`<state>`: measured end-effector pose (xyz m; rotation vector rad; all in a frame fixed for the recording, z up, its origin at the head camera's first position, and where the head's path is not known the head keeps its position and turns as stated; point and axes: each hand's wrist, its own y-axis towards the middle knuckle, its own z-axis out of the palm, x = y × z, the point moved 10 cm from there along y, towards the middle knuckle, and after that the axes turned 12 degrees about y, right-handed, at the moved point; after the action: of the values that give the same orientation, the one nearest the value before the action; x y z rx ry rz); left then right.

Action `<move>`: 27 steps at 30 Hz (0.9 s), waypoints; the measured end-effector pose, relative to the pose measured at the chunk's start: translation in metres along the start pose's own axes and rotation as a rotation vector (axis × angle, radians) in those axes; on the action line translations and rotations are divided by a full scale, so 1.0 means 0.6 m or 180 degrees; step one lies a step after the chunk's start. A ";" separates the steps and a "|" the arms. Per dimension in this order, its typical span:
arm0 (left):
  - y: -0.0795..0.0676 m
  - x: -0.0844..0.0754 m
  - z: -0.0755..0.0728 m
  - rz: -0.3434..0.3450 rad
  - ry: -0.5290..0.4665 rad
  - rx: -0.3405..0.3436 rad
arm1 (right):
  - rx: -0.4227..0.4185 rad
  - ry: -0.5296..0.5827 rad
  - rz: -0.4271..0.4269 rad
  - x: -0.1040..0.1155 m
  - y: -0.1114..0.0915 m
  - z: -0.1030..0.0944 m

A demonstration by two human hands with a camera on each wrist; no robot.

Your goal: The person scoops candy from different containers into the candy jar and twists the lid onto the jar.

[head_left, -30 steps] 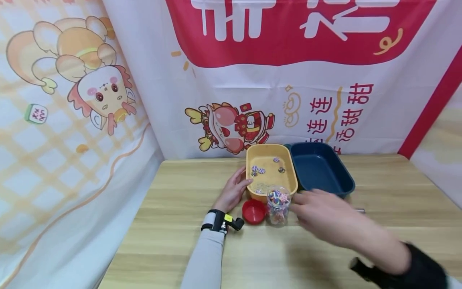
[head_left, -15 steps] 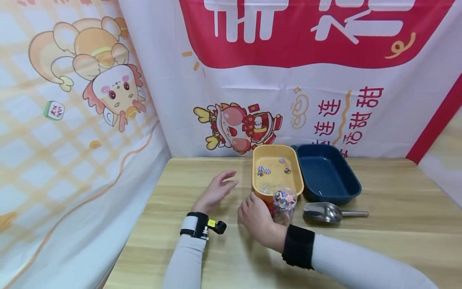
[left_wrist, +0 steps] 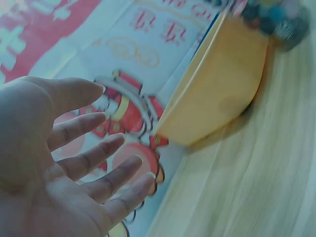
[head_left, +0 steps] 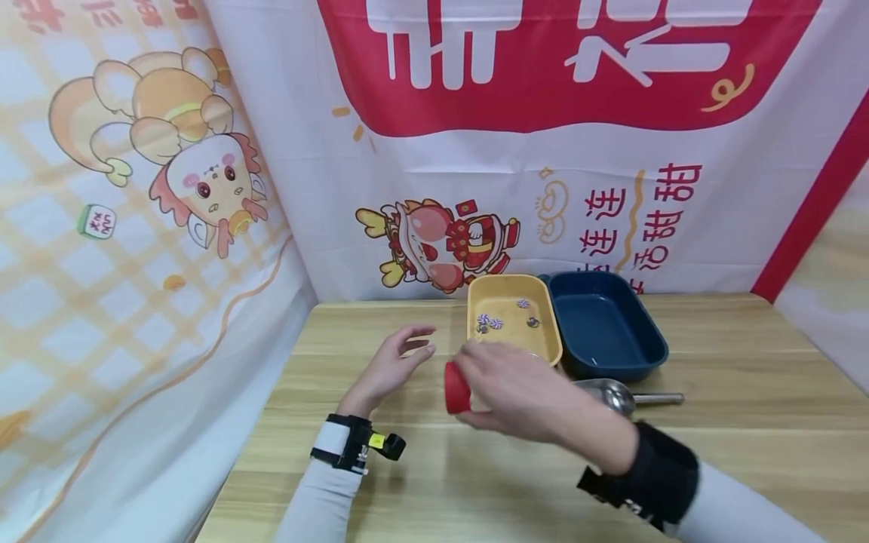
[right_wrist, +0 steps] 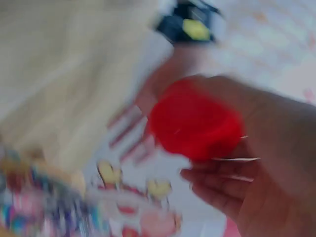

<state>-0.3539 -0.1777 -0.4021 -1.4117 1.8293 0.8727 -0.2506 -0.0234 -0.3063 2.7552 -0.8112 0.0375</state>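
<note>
My right hand [head_left: 519, 388] grips a round red lid [head_left: 457, 388] by its edge, tipped on its side above the table. In the right wrist view, the blurred lid [right_wrist: 195, 121] sits between thumb and fingers. My left hand [head_left: 394, 366] hovers left of the lid, touching nothing; its fingers [left_wrist: 106, 182] are spread and slightly bent in the left wrist view. Behind my right hand, the clear jar of colourful wrapped candies is almost hidden in the head view. Part of those candies [left_wrist: 286, 24] shows at the top right of the left wrist view.
A yellow box [head_left: 509, 290] holding several small candies [head_left: 483, 321] stands at the table's back. Beside it is a dark blue box [head_left: 604, 324]. A metal scoop [head_left: 614, 394] lies in front of that, handle to the right. A printed cloth [head_left: 421, 173] hangs behind.
My right hand has picked up the red lid from beside the jar, after coming across from the scoop side. My left hand has let go of the yellow box and drawn back left.
</note>
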 end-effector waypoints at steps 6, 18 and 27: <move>-0.011 -0.054 0.053 0.0332 -0.0159 0.0284 | -0.0916 0.1322 0.0508 -0.120 -0.061 -0.077; -0.058 -0.058 0.152 0.0504 0.1375 0.0765 | -0.1251 0.1237 0.0721 -0.167 -0.146 -0.028; -0.100 -0.015 0.155 0.0233 0.2451 0.0960 | -0.1156 0.1154 0.0720 -0.172 -0.168 -0.016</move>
<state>-0.2846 -0.1083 -0.4534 -1.6057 2.4467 0.0371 -0.2830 0.1151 -0.3321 2.2190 -0.9160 0.3819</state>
